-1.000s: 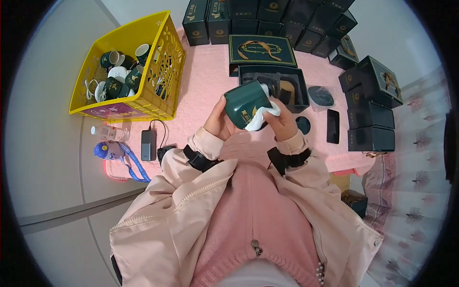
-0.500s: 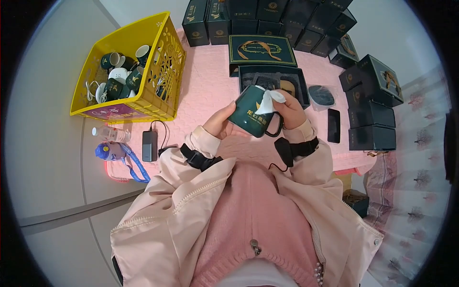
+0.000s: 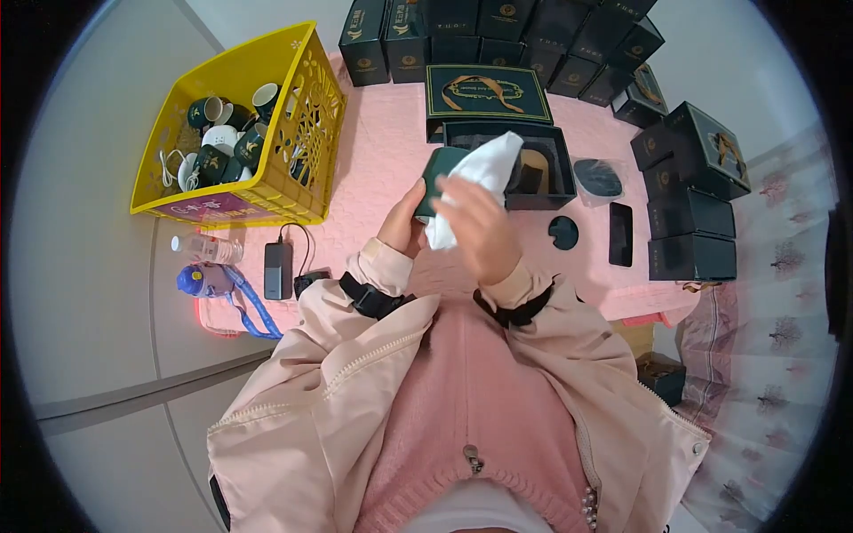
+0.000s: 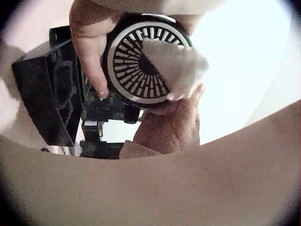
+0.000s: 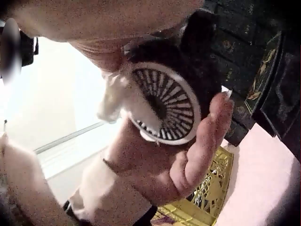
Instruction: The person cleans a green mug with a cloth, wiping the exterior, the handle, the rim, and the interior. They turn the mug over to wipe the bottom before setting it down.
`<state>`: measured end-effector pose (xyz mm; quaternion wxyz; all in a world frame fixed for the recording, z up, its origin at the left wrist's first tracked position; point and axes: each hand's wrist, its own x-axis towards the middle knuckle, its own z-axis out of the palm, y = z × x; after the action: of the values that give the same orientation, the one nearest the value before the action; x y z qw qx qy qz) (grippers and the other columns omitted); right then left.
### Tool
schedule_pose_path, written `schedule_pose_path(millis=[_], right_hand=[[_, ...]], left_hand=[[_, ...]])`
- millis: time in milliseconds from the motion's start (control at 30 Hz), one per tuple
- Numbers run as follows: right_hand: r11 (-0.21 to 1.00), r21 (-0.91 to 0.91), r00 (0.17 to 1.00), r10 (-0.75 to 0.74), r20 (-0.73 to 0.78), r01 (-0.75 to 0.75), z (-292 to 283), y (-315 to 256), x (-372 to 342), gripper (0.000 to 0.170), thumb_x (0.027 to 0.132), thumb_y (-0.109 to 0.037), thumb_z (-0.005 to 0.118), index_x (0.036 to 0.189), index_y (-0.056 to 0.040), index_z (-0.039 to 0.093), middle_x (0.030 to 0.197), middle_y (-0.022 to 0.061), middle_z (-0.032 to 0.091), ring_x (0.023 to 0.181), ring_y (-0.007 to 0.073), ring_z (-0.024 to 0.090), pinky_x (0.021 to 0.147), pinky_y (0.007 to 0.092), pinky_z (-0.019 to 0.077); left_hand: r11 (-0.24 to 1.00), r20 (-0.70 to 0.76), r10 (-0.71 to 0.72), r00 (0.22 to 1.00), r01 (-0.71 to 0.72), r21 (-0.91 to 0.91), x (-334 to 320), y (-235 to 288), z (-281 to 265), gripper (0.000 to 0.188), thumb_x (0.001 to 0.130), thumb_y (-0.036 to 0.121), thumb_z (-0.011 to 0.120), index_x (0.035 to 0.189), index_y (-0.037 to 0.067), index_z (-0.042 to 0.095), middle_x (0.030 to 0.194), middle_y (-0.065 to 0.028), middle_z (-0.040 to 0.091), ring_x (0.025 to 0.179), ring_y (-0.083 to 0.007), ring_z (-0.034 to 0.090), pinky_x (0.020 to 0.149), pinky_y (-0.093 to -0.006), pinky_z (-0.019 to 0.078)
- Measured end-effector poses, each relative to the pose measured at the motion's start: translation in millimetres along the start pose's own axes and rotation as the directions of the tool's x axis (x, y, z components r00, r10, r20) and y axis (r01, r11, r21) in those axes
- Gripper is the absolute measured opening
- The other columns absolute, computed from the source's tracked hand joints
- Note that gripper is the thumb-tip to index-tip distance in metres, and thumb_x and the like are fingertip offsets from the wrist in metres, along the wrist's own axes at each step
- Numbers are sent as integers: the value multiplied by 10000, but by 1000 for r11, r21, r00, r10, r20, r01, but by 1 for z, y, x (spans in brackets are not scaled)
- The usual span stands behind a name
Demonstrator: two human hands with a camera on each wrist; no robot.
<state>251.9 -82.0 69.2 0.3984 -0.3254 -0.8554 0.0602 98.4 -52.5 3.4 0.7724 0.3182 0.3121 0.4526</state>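
A dark green mug [image 3: 442, 169] is held by my left hand [image 3: 404, 220], with the thumb and fingers around its side. In the left wrist view, its base faces the camera: a pale ring around a dark radial pattern [image 4: 127, 61]. My right hand [image 3: 482, 226], blurred in the head view, grips a white tissue [image 3: 493, 167] against the mug. Part of the base is covered by the tissue [image 5: 141, 106] in the right wrist view. The mug's handle is hidden in the head view. Just beyond the hands lies an open dark box [image 3: 560, 169] with grey lining.
A yellow crate [image 3: 306, 191] of mugs stands at the left, with a bottle [image 3: 209, 249] and black power adapter [image 3: 277, 271] in front. Dark green boxes [image 3: 693, 213] are stacked behind and right. A round dark disc [image 3: 563, 233] and phone [image 3: 620, 234] lie right of the hands.
The mug has turned in my left hand, so its gold lettering and handle no longer show. My right hand has moved left across it, and the tissue is spread wider.
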Motion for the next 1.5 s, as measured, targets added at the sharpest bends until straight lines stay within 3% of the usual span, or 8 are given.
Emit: schedule_pose_path(millis=[167,300,400,533,800,967,1067,1500], right_hand=[[960,-7,922,266,-282,-279,4,32,-11,292,753,-48,463,1037,-17,527,1101,168,495,992,318,481,851,346,384],[662,649,827,556,-89,-375,16,63,-37,271,820,-64,395,1055,18,500,1137,141,471,1025,251,476,867,335,380],[-87,985,758,629,171,-150,-5,49,-40,261,818,-89,434,1036,30,515,1080,109,505,986,211,495,832,316,395],[453,697,736,658,158,-555,-13,49,-37,251,848,-92,399,1041,31,502,870,129,583,792,143,556,690,247,433],[585,424,692,705,155,-691,-24,37,-29,241,843,-137,425,985,26,531,835,152,583,743,151,558,637,262,429],[930,188,947,322,6,-317,-8,61,-39,234,832,-165,455,958,1,561,854,129,586,723,138,550,617,263,432],[-508,821,700,486,523,-261,-16,36,-30,234,779,-180,520,928,-7,570,832,69,578,740,132,542,684,257,435],[728,579,810,556,-184,-368,-12,54,-47,221,792,-37,462,984,30,545,974,68,546,841,129,517,727,227,413]], left_hand=[[979,112,-83,990,102,-174,-8,24,21,506,851,423,339,1199,55,358,1038,-123,535,861,-231,581,642,-322,526],[997,104,49,993,-42,-63,-15,26,27,503,853,420,329,1203,60,355,1070,-127,518,895,-226,568,654,-331,523],[994,103,24,994,-13,-106,-16,26,27,502,851,403,339,1198,41,358,1088,-132,506,924,-224,555,689,-344,516],[998,24,59,998,-58,-26,-17,23,30,503,846,387,365,1184,15,369,1036,-109,526,858,-181,567,657,-284,509],[976,73,177,981,-185,116,-23,21,27,498,832,375,404,1153,-6,396,937,-59,531,778,-104,525,634,-204,437],[981,137,174,975,-185,66,-17,15,13,496,828,365,409,1159,-4,394,984,-73,522,827,-122,521,670,-229,440],[960,160,253,954,-269,84,-16,16,19,538,832,416,375,1181,6,373,1063,-106,504,879,-175,539,706,-273,466],[931,159,46,986,16,-363,-23,41,31,667,805,574,241,1219,59,333,1140,-168,467,941,-314,536,760,-447,474]])
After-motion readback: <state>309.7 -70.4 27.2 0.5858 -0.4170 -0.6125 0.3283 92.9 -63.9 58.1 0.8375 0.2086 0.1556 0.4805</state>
